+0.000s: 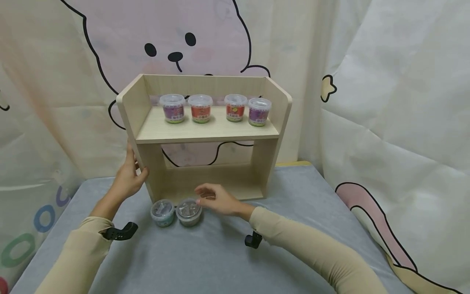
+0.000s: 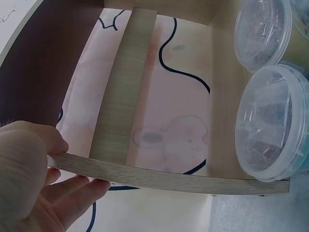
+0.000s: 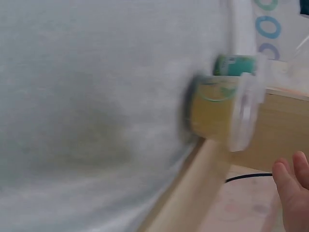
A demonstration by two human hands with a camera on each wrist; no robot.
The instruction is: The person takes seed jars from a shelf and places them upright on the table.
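Observation:
A small two-tier wooden shelf (image 1: 205,132) stands on the table. My left hand (image 1: 130,177) grips the front edge of its left side panel, thumb on the inner face and fingers behind it in the left wrist view. On the cloth before the shelf sit two lidded plastic tubs side by side, a teal tub (image 1: 162,218) and a tub with yellowish contents (image 3: 212,116). Just right of the yellowish tub hovers my right hand (image 1: 219,199), fingers loosely bent and holding nothing. Whether its fingertips touch the tub's lid cannot be told.
Several small lidded cups stand on the upper tier, among them a purple cup (image 1: 174,112) and a red cup (image 1: 200,112). A blue-grey cloth (image 1: 205,261) covers the table. Curtains with cartoon prints (image 1: 169,24) hang behind and at both sides.

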